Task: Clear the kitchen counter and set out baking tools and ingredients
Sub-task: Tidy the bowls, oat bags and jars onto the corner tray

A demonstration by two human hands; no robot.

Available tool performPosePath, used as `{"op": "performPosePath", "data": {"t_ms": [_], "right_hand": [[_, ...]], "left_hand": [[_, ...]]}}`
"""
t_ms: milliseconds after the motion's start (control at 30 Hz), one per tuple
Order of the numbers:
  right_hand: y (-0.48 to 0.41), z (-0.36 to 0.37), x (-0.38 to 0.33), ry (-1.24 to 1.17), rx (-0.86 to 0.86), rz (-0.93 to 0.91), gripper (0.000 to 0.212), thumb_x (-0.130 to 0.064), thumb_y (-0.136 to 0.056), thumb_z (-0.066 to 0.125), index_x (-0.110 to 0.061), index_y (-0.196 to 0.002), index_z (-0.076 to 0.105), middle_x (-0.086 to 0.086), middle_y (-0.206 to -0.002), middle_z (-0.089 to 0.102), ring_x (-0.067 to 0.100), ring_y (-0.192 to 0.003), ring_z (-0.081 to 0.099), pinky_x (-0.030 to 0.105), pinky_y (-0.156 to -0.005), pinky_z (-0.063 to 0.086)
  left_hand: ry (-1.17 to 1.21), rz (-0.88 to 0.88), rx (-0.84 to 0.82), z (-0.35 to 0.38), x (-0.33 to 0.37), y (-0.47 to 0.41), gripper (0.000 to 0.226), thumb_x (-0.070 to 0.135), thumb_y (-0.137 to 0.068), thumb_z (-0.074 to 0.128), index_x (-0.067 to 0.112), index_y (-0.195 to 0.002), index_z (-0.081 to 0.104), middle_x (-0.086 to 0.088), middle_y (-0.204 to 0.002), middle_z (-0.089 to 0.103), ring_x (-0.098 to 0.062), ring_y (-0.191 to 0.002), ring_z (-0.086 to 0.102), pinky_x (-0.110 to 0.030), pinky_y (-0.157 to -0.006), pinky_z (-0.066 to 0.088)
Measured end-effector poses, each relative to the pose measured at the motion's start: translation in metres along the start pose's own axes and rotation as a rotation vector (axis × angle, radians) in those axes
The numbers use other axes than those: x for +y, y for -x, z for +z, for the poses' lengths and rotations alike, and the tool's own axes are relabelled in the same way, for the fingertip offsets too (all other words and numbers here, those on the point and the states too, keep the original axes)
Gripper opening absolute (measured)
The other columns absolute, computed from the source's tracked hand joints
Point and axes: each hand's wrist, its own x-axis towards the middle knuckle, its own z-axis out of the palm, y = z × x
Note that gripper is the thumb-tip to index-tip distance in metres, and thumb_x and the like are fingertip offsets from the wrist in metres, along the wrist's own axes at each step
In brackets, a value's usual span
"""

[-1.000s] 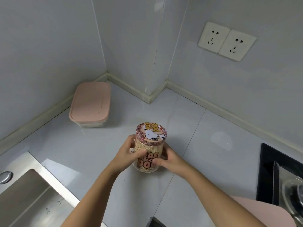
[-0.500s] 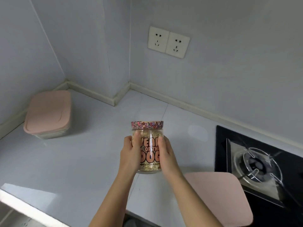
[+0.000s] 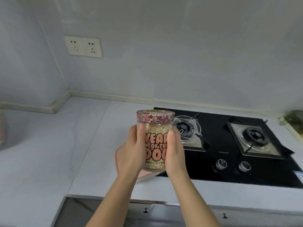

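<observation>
The jar (image 3: 155,141) is clasped upright by the left hand (image 3: 131,151) and right hand (image 3: 174,151), both curled round it; steady carrying is presumably intended.

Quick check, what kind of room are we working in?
Most likely a home kitchen: a two-burner gas hob set into a pale counter, wall sockets above it, and a lidded jar of dry food.
</observation>
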Motion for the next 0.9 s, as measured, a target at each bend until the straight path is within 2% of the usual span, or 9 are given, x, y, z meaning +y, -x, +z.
{"op": "performPosePath", "data": {"t_ms": [33, 67, 133, 267, 367, 433, 600, 767, 900], "right_hand": [[0.010, -0.026, -0.002, -0.004, 0.018, 0.002, 0.049, -0.054, -0.094, 0.032, -0.031, -0.134, 0.047, -0.013, -0.120, 0.063, 0.005, -0.112, 0.060, 0.039, -0.097, 0.050], [0.017, -0.047, -0.003, 0.004, 0.051, -0.019, 0.049, -0.052, -0.095, 0.031, -0.030, -0.136, 0.046, -0.015, -0.121, 0.062, 0.004, -0.113, 0.059, 0.036, -0.098, 0.050], [0.031, -0.088, -0.008, 0.042, 0.118, -0.103, 0.051, -0.050, -0.094, 0.031, -0.028, -0.139, 0.042, -0.020, -0.124, 0.059, 0.003, -0.116, 0.057, 0.029, -0.097, 0.049], [0.050, -0.154, -0.015, 0.061, 0.168, -0.057, 0.049, -0.051, -0.094, 0.031, -0.031, -0.137, 0.043, -0.029, -0.116, 0.060, -0.004, -0.109, 0.059, 0.029, -0.095, 0.051], [0.062, -0.200, -0.022, 0.138, 0.253, -0.134, 0.048, -0.049, -0.095, 0.032, -0.030, -0.138, 0.042, -0.027, -0.119, 0.059, -0.004, -0.111, 0.058, 0.023, -0.092, 0.051], [0.064, -0.231, -0.018, 0.110, 0.286, -0.061, 0.047, -0.051, -0.095, 0.031, -0.031, -0.136, 0.044, -0.027, -0.113, 0.062, -0.005, -0.104, 0.061, 0.027, -0.089, 0.054], [0.054, -0.302, -0.013, 0.179, 0.401, -0.017, 0.043, -0.050, -0.100, 0.029, -0.030, -0.133, 0.047, -0.025, -0.100, 0.065, -0.007, -0.096, 0.062, 0.006, -0.070, 0.047], [0.043, -0.394, 0.005, 0.196, 0.525, 0.079, 0.037, -0.045, -0.098, 0.029, -0.034, -0.129, 0.045, -0.023, -0.099, 0.061, -0.017, -0.090, 0.058, 0.002, -0.066, 0.045], [0.025, -0.477, 0.022, 0.204, 0.618, 0.139, 0.038, -0.048, -0.097, 0.027, -0.035, -0.129, 0.043, -0.019, -0.101, 0.063, -0.014, -0.090, 0.060, 0.007, -0.068, 0.048]], "left_hand": [[-0.017, -0.012, -0.017, 0.021, 0.010, 0.019, 0.042, 0.067, -0.092, 0.026, 0.035, -0.097, 0.052, 0.014, -0.079, 0.060, 0.006, -0.077, 0.058, -0.002, -0.068, 0.043], [0.005, 0.017, -0.029, 0.038, 0.017, 0.034, 0.040, 0.062, -0.094, 0.028, 0.031, -0.100, 0.053, 0.013, -0.079, 0.060, 0.006, -0.076, 0.058, 0.000, -0.062, 0.041], [0.074, 0.126, -0.062, 0.072, 0.021, 0.060, 0.050, 0.067, -0.090, 0.031, 0.028, -0.110, 0.055, 0.014, -0.090, 0.066, 0.002, -0.089, 0.062, -0.007, -0.067, 0.045], [0.106, 0.107, -0.126, 0.129, 0.025, 0.094, 0.050, 0.066, -0.090, 0.030, 0.029, -0.108, 0.059, 0.013, -0.094, 0.068, 0.002, -0.090, 0.063, -0.018, -0.070, 0.048], [0.105, 0.152, -0.192, 0.169, 0.041, 0.113, 0.050, 0.063, -0.090, 0.031, 0.029, -0.111, 0.061, 0.014, -0.097, 0.069, 0.002, -0.092, 0.064, -0.015, -0.069, 0.049], [0.095, 0.130, -0.239, 0.201, 0.043, 0.119, 0.048, 0.060, -0.094, 0.030, 0.027, -0.107, 0.063, 0.011, -0.091, 0.070, 0.003, -0.087, 0.064, -0.012, -0.063, 0.047], [0.048, 0.108, -0.367, 0.278, 0.050, 0.122, 0.056, 0.069, -0.088, 0.027, 0.027, -0.099, 0.061, 0.006, -0.087, 0.071, -0.001, -0.081, 0.067, -0.026, -0.070, 0.053], [0.032, 0.058, -0.488, 0.380, 0.055, 0.131, 0.043, 0.059, -0.094, 0.029, 0.029, -0.093, 0.061, 0.008, -0.081, 0.070, 0.000, -0.074, 0.067, -0.019, -0.062, 0.046], [0.053, 0.026, -0.624, 0.477, 0.060, 0.136, 0.041, 0.060, -0.094, 0.028, 0.035, -0.101, 0.060, 0.009, -0.088, 0.069, -0.003, -0.083, 0.066, -0.020, -0.065, 0.045]]}}
